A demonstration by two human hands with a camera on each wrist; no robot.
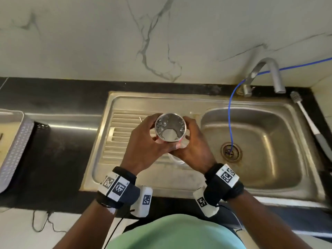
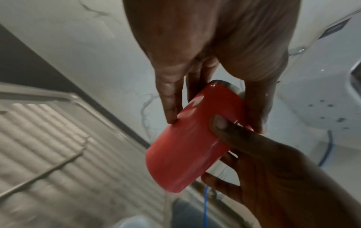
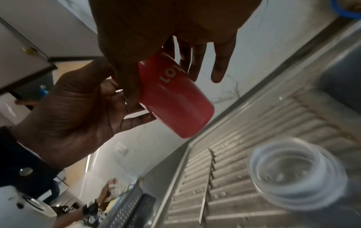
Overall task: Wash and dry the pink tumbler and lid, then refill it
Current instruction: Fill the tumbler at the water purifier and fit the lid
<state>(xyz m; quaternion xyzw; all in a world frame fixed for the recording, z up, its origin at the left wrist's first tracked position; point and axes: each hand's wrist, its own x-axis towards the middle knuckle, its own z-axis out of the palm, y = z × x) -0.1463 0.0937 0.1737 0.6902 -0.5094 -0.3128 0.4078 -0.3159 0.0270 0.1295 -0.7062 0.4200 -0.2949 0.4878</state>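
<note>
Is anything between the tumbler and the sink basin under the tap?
Nothing solid. Both hands, left hand and right hand, hold the tumbler above the draining board. Only a thin blue tube hangs into the basin.

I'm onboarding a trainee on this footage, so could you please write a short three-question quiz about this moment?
1. True or false: the tumbler is held above the drainboard, not under the tap.
2. How many hands hold it?
A. One
B. Two
3. Fill in: the clear lid lies on the ___.

Key:
1. True.
2. B: the left hand and right hand both grip it.
3. Drainboard.
</note>
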